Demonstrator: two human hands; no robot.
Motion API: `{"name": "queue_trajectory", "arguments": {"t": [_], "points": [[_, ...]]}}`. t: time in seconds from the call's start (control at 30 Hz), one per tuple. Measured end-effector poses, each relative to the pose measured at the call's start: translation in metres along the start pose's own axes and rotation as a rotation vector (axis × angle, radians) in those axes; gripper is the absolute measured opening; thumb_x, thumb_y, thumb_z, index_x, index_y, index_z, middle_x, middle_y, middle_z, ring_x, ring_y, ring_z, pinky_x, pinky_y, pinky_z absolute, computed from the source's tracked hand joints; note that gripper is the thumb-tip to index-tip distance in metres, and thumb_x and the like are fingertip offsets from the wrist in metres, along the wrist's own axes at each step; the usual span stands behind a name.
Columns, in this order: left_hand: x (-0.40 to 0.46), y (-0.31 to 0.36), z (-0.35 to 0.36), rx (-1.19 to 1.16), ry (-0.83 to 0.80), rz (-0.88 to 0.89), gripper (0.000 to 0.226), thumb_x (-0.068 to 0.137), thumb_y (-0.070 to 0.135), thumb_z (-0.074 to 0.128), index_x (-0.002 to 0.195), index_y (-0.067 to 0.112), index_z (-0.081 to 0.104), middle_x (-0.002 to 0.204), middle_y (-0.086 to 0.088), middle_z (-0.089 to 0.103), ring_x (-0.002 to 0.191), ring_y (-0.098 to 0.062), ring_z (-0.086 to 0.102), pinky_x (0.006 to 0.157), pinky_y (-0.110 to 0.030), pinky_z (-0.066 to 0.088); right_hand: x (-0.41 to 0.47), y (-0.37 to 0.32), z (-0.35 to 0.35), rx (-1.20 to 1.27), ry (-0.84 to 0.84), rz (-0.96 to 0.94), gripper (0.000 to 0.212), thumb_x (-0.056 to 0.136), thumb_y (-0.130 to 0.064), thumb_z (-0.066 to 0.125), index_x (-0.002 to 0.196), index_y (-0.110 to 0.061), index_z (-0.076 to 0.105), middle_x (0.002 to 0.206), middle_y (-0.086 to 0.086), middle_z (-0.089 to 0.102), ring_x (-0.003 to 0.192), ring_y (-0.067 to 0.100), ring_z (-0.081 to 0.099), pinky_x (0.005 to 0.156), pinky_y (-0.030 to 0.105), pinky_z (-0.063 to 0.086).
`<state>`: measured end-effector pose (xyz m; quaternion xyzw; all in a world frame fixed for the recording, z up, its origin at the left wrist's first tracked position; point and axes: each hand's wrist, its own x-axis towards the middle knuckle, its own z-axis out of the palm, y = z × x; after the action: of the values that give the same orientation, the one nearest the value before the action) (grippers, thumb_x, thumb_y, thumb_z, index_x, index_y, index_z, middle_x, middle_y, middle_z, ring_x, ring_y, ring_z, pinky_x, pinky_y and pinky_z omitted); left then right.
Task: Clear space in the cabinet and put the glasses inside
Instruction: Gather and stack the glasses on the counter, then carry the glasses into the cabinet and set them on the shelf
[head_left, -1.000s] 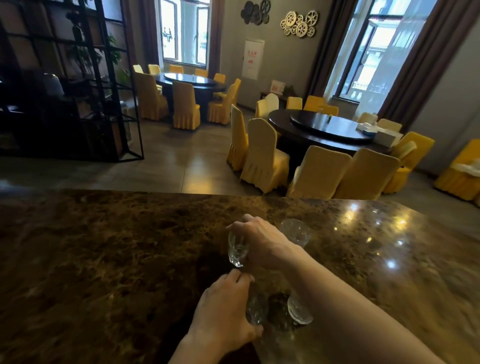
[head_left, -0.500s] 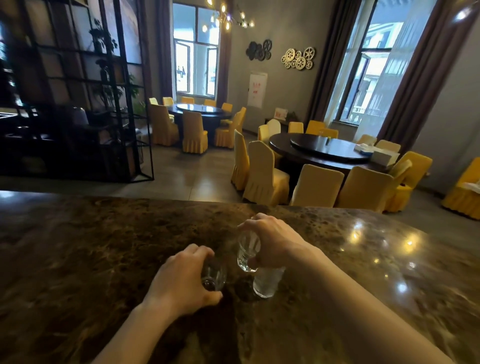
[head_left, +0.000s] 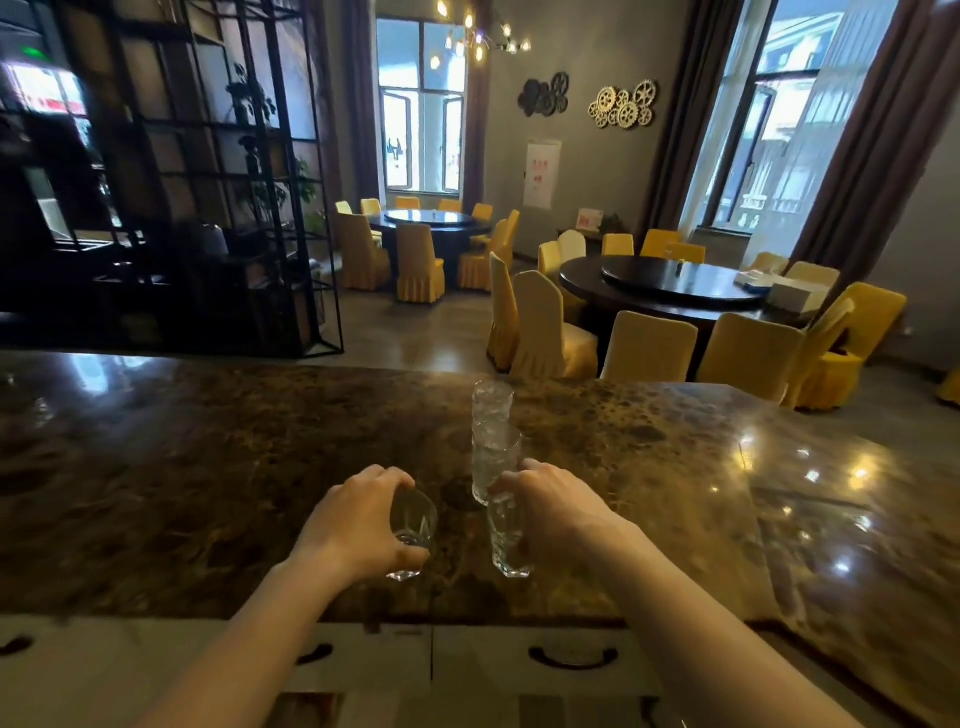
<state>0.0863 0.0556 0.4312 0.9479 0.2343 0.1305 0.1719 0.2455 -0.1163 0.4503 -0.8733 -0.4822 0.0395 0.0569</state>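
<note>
tabletop (head_left: 208, 467): glasses sit mid-width toward its near edge | cabinet (head_left: 519, 660): fronts directly below that edge | left hand (head_left: 358, 525): your fingers wrap a tilted glass (head_left: 410, 525) | right hand (head_left: 556, 514): grips an upright glass (head_left: 506, 540); two more (head_left: 493, 447) stand just behind, nearer your right.

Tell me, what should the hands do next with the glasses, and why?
Probably lift both glasses clear of the counter and bring them down toward the cabinet. The left hand already grips a short glass, and the right hand grips a taller glass. Two more glasses stand on the marble counter behind them, and white drawer fronts show just below its edge.
</note>
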Motion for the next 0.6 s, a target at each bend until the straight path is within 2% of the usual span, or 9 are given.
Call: {"name": "queue_trajectory", "arguments": {"t": [0.2,0.33,0.43,0.6], "points": [[-0.015,-0.003,-0.006,0.009,-0.018,0.023,0.079,0.061,0.048,0.089,0.130,0.030,0.054,0.120,0.012,0.057,0.108,-0.010,0.057,0.090,-0.032,0.054,-0.023,-0.006,0.007,0.014,0.015,0.034,0.082,0.065,-0.034,0.091,0.139,-0.035,0.054,0.116,-0.004,0.054,0.105,0.019,0.057,0.082,0.030,0.050],[-0.019,-0.006,-0.007,-0.025,-0.010,0.046,0.080,0.061,0.049,0.088,0.130,0.030,0.053,0.120,0.013,0.057,0.106,-0.009,0.057,0.088,-0.030,0.055,-0.029,-0.009,0.015,0.015,0.013,0.051,0.077,0.068,-0.034,0.089,0.136,-0.034,0.055,0.106,-0.007,0.048,0.094,0.015,0.051,0.076,0.027,0.049],[-0.028,-0.014,0.000,-0.023,-0.030,0.059,0.081,0.059,0.053,0.087,0.129,0.033,0.052,0.119,0.015,0.056,0.106,-0.007,0.057,0.086,-0.028,0.054,-0.034,-0.017,0.027,0.022,0.000,0.066,0.075,0.068,-0.036,0.087,0.135,-0.034,0.055,0.110,-0.007,0.050,0.100,0.017,0.054,0.080,0.030,0.052],[-0.061,-0.032,0.034,-0.027,-0.103,0.091,0.086,0.055,0.061,0.084,0.131,0.038,0.050,0.121,0.020,0.054,0.105,-0.005,0.056,0.086,-0.023,0.052,-0.050,-0.030,0.062,0.038,-0.069,0.085,0.083,0.066,-0.044,0.086,0.140,-0.035,0.049,0.120,-0.004,0.050,0.110,0.020,0.052,0.086,0.036,0.053]]}}
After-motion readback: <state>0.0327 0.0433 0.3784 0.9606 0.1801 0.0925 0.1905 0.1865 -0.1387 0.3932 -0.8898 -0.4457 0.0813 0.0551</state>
